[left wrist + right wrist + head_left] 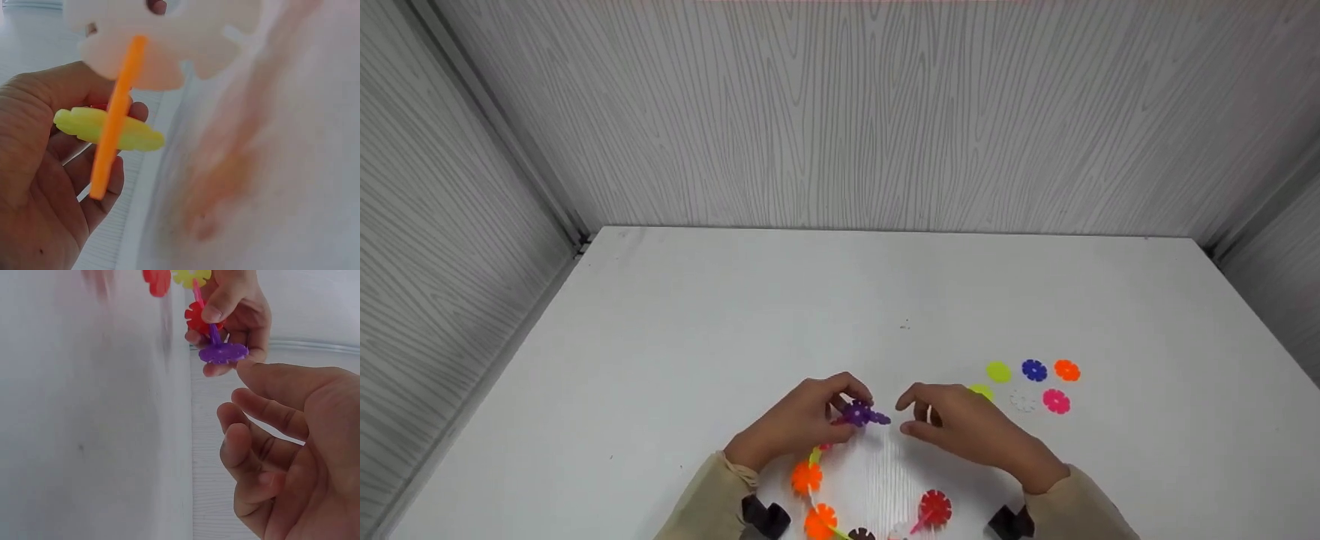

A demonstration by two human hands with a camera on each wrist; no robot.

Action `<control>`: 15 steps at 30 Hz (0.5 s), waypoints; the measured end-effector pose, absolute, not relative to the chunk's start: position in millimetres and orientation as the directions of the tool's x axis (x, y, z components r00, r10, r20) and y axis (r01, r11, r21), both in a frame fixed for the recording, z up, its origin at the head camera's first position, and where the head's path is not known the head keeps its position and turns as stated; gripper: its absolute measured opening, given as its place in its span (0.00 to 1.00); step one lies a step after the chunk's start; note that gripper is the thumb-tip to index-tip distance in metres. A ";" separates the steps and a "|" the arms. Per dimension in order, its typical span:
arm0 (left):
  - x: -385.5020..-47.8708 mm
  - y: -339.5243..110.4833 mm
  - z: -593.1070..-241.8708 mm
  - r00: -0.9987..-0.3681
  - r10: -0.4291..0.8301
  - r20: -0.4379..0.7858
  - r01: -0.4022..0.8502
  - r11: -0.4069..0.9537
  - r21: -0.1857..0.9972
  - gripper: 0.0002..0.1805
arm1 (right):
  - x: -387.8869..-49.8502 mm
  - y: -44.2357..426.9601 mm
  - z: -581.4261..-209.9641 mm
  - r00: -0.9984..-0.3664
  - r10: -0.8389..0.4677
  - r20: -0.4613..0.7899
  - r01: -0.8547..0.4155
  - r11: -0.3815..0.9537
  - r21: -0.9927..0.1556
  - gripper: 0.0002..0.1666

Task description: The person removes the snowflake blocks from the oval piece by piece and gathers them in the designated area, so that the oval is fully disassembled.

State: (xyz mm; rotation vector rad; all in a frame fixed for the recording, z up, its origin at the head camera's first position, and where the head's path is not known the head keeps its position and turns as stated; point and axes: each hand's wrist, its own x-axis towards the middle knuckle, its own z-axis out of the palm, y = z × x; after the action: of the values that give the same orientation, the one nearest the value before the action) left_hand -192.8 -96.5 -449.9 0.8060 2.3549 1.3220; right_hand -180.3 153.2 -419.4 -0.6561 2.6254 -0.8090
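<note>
A chain of interlocking plastic snowflake discs curves over the table's near side. My left hand [810,416] pinches it near one end, where two purple discs [224,354] stick out past the fingertips. A red disc [197,318] lies under the left thumb in the right wrist view. Further along hang a yellow disc [143,135], an orange disc [114,126] and a white disc [163,50]. My right hand [964,426] hovers just right of the purple end, fingers loosely bent, holding nothing. The chain's lowest stretch runs out of the head view.
Right of the right hand lie loose discs: blue [1034,370], orange [1067,370], pink [1056,401], a clear one [1022,400] and yellow [998,371]; another yellow is partly covered by the hand. A red disc [935,508] on the chain's other end rests between the forearms. Panels surround the white table [735,300].
</note>
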 end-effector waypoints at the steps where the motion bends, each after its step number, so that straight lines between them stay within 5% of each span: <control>1: -192.8 -96.2 -449.6 -0.788 0.616 0.001 0.320 0.407 0.856 0.16 | -179.6 151.9 -419.8 -0.844 -0.514 -0.153 -0.338 0.731 -0.594 0.16; 15: -189.9 -90.5 -447.9 -0.785 0.617 -0.044 0.261 0.396 0.880 0.17 | -176.2 140.4 -430.3 -0.796 -0.604 -0.030 -0.445 0.618 -0.648 0.05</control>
State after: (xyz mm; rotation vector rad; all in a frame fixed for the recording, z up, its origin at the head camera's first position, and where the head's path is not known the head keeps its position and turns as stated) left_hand -189.9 -90.5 -447.9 0.7598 2.2943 1.3487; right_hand -176.2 140.4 -430.3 -0.8581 2.5983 -0.9416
